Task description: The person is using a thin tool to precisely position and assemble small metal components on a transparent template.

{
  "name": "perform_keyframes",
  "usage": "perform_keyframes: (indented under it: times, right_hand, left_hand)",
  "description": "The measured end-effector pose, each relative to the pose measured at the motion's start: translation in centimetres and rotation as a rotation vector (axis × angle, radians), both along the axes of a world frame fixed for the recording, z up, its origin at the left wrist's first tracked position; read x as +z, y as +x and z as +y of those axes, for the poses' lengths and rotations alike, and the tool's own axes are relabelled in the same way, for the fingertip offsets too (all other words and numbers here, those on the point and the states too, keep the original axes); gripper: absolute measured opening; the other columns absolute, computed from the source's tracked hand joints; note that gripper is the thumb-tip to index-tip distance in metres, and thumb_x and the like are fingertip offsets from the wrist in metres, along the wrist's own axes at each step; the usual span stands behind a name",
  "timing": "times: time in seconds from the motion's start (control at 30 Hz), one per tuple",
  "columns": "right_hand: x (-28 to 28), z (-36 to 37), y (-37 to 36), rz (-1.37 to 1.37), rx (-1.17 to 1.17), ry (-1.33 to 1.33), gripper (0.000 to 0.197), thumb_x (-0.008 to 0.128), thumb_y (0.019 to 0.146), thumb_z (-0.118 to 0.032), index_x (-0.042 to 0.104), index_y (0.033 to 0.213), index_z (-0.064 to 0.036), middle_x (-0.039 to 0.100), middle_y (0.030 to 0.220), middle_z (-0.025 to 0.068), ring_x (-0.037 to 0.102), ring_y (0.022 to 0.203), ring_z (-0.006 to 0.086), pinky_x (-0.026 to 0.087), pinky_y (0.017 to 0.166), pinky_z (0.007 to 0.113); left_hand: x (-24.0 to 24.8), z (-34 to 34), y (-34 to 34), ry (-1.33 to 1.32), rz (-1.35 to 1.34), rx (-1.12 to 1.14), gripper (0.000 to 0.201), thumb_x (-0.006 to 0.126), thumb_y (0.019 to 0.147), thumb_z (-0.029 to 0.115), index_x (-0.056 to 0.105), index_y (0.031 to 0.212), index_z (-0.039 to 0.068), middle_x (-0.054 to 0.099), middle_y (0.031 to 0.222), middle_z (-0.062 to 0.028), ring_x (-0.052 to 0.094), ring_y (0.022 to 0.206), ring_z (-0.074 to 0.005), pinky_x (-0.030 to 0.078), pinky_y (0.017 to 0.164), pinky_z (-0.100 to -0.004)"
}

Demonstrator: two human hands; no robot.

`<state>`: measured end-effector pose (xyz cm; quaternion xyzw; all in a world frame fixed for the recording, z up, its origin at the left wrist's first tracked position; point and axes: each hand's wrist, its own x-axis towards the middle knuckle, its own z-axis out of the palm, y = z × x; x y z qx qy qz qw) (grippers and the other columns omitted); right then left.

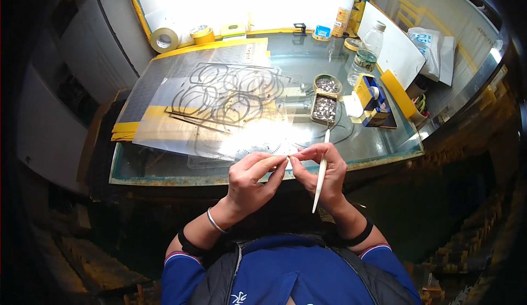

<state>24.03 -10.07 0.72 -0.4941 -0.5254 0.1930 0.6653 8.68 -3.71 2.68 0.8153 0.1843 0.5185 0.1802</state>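
Observation:
My left hand and my right hand meet at the near edge of the glass-topped table, fingertips pinched together. Between them is a tiny dark item, too small to name. Tucked in my right hand is a slim white pen-shaped tool; its thin tip points away from me and its tapered end hangs toward me. Beyond the tool's tip, a rectangular tin and a round tin hold small shiny pieces. Left of these, clear sheets lie under several dark thin rings and strips.
A blue and yellow box stands right of the tins, with a clear bottle and a green-lidded jar behind it. Tape rolls sit at the back left. Bright light glares off the glass tabletop.

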Motion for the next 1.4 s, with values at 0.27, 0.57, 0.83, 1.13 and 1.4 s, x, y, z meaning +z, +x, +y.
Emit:
perform_keyframes:
  times: [0.27, 0.57, 0.83, 1.13, 1.4]
  right_hand:
    - [-0.9, 0.1, 0.0, -0.077, -0.026, 0.054, 0.025, 0.075, 0.080, 0.004, 0.057, 0.096, -0.0025, 0.069, 0.085, 0.0064, 0.069, 0.083, 0.0129, 0.054, 0.093, 0.037]
    - [-1.0, 0.2, 0.2, -0.178, -0.060, 0.146, 0.025, 0.076, 0.079, 0.003, 0.058, 0.095, -0.0022, 0.067, 0.084, 0.0048, 0.067, 0.083, 0.0119, 0.055, 0.091, 0.038]
    - [-1.0, 0.2, 0.4, -0.222, -0.071, 0.134, 0.024, 0.078, 0.078, 0.001, 0.060, 0.094, -0.0019, 0.069, 0.083, 0.0057, 0.068, 0.081, 0.0122, 0.056, 0.089, 0.038]
    - [-0.1, 0.0, 0.3, -0.288, -0.090, 0.161, 0.020, 0.080, 0.073, 0.002, 0.065, 0.086, -0.0020, 0.068, 0.080, 0.0067, 0.068, 0.075, 0.0165, 0.058, 0.083, 0.037]
    - [0.0, -0.1, 0.2, -0.322, -0.105, 0.171, 0.021, 0.080, 0.072, 0.002, 0.065, 0.086, -0.0022, 0.067, 0.078, 0.0066, 0.068, 0.073, 0.0166, 0.059, 0.082, 0.037]
  left_hand:
    - [0.7, -0.5, 0.1, -0.187, 0.024, -0.003, 0.015, 0.074, 0.079, -0.001, 0.074, 0.095, 0.000, 0.072, 0.083, -0.0134, 0.070, 0.066, -0.0173, 0.055, 0.058, -0.0256]
    - [0.5, -0.5, 0.2, -0.265, 0.032, -0.027, 0.017, 0.073, 0.081, 0.000, 0.074, 0.097, -0.002, 0.072, 0.084, -0.0143, 0.071, 0.069, -0.0162, 0.056, 0.059, -0.0247]
    - [1.1, -0.5, -0.1, -0.469, 0.067, -0.105, 0.017, 0.071, 0.083, 0.001, 0.074, 0.099, -0.003, 0.072, 0.084, -0.0126, 0.070, 0.072, -0.0129, 0.055, 0.060, -0.0223]
    - [0.8, 0.0, -0.5, -0.619, 0.068, -0.156, 0.020, 0.074, 0.082, 0.007, 0.074, 0.100, -0.001, 0.074, 0.086, -0.0118, 0.071, 0.074, -0.0127, 0.058, 0.065, -0.0239]
    - [0.5, -0.1, -0.5, -0.755, 0.056, -0.173, 0.018, 0.073, 0.084, 0.007, 0.075, 0.099, -0.002, 0.074, 0.083, -0.0081, 0.069, 0.072, -0.0099, 0.056, 0.063, -0.0222]
